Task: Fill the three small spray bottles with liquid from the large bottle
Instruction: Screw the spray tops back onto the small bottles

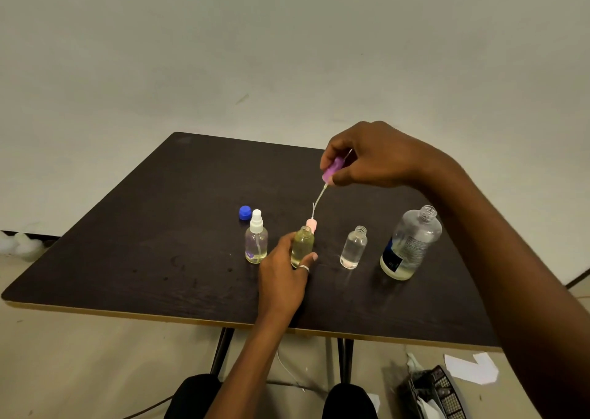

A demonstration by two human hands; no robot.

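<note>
Right hand [380,156] aloft with purple sprayer [333,166]

Purple sprayer [332,167] — above yellow-filled bottle [302,246]

Table [159,227] – dark matt woodgrain; small bottles [352,249] – clear glossy plastic; blue cap [245,212] smooth plastic.

Bench [127,243]: dark wood-grain top, light edge band, black legs. On the floor below its near right corner: black mesh basket [437,393] and white paper pieces [472,369]. White crumpled material [19,243] lies beyond the left corner.
</note>
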